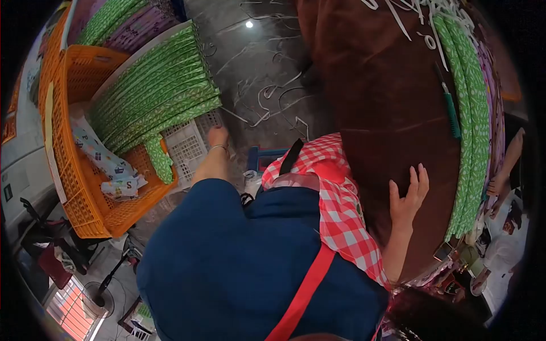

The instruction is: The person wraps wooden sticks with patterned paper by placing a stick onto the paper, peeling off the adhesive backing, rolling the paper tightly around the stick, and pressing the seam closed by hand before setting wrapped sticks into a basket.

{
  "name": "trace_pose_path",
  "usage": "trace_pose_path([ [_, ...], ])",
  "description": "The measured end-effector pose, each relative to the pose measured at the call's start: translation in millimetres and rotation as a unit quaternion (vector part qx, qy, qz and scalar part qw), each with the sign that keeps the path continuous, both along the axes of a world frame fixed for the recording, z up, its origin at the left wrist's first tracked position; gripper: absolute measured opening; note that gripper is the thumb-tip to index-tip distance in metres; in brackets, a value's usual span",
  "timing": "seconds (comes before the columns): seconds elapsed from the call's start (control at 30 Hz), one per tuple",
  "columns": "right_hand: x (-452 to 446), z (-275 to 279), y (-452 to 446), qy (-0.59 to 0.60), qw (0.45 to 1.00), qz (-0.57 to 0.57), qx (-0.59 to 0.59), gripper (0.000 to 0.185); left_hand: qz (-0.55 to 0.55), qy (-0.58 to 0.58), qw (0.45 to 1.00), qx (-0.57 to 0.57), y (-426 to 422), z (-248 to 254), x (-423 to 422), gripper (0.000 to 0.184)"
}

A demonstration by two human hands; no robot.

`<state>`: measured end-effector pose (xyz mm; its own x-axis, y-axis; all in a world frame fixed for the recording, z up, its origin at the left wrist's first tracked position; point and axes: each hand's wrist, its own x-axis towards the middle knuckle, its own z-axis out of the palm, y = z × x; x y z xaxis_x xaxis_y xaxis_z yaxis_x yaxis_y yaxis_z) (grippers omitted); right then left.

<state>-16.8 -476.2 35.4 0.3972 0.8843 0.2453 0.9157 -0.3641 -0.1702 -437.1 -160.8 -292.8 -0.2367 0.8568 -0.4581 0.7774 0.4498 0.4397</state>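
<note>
My left hand (218, 135) is closed at the right edge of a white plastic crate (187, 145), its fingertips hidden. Beside it, folded green patterned fabric (165, 85) lies in a long stack over the white crate and an orange crate (102, 213). Over a brown cloth (392, 108), my right hand (410, 196) has its fingers spread and holds nothing. Farther right on the cloth lies a green-handled tool (452, 116), next to a row of green patterned fabric (473, 131). Patterned scraps (114, 165) sit inside the orange crate.
White strips (264, 108) are scattered on the grey floor (239, 34). More white strips (429, 11) hang at the cloth's far end. A fan (99, 295) stands at the lower left. Another person's hand (499, 184) is at the right, beyond the fabric row.
</note>
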Motion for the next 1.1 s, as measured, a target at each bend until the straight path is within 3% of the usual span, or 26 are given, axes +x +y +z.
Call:
trace_pose_path([
  [0.13, -0.4, 2.5, -0.2, 0.0, 1.0, -0.008, -0.014, 0.054, 0.137, 0.051, 0.987, 0.059, 40.4, -12.4, -32.6, 0.029],
  [0.23, -2.9, 4.5, 0.6, -0.001, 0.999, -0.021, -0.028, 0.054, 0.048, 0.072, 0.991, 0.103, 71.8, 5.2, -31.6, 0.027],
  [0.37, -6.9, 2.0, 1.6, -0.012, 0.999, -0.038, -0.023, 0.053, -0.197, 0.202, 0.954, 0.1, 99.7, 22.1, -31.6, 0.034],
  [0.43, -10.1, 3.4, 3.4, 0.006, 0.998, -0.049, -0.024, 0.053, -0.23, 0.24, 0.943, 0.026, 104.8, 44.4, -23.5, 0.032],
  [0.6, -17.4, 3.1, 4.6, -0.021, 0.997, -0.078, -0.021, 0.055, -0.324, 0.322, 0.885, 0.087, 106.6, 13.2, -48.3, 0.032],
  [0.7, -23.0, 4.3, 9.3, -0.029, 0.995, -0.1, 0.002, 0.057, -0.347, 0.3, 0.877, 0.144, 94.0, 15.7, -51.8, 0.033],
  [0.8, -25.3, 1.5, 8.8, -0.027, 0.995, -0.097, -0.013, 0.058, -0.362, 0.334, 0.869, 0.041, 93.3, -4.4, -64.0, 0.032],
  [0.87, -27.1, -1.5, 7.7, -0.03, 0.993, -0.112, -0.009, 0.058, -0.408, 0.342, 0.846, 0.034, 93.3, 0.8, -66.4, 0.034],
  [0.93, -30.6, 0.8, 10.2, -0.025, 0.992, -0.121, -0.016, 0.058, -0.463, 0.293, 0.836, -0.002, 99.9, 26.0, -51.6, 0.036],
  [0.97, -32.1, 0.2, 10.2, -0.022, 0.993, -0.117, -0.005, 0.058, -0.515, 0.228, 0.825, 0.053, 97.9, 45.1, -43.1, 0.033],
  [1.03, -35.4, -3.8, 10.4, -0.023, 0.994, -0.102, 0.02, 0.056, -0.553, 0.054, 0.831, 0.012, 103.1, 59.6, -8.3, 0.031],
  [1.07, -40.2, -1.9, 11.6, -0.032, 0.995, -0.091, 0.018, 0.056, -0.604, -0.021, 0.792, 0.087, 95.7, 85.3, 17.9, 0.035],
  [1.1, -46.4, 0.4, 12.8, -0.041, 0.996, -0.081, 0.014, 0.055, -0.618, -0.056, 0.78, 0.078, 90.5, 98.7, 48.9, 0.037],
])
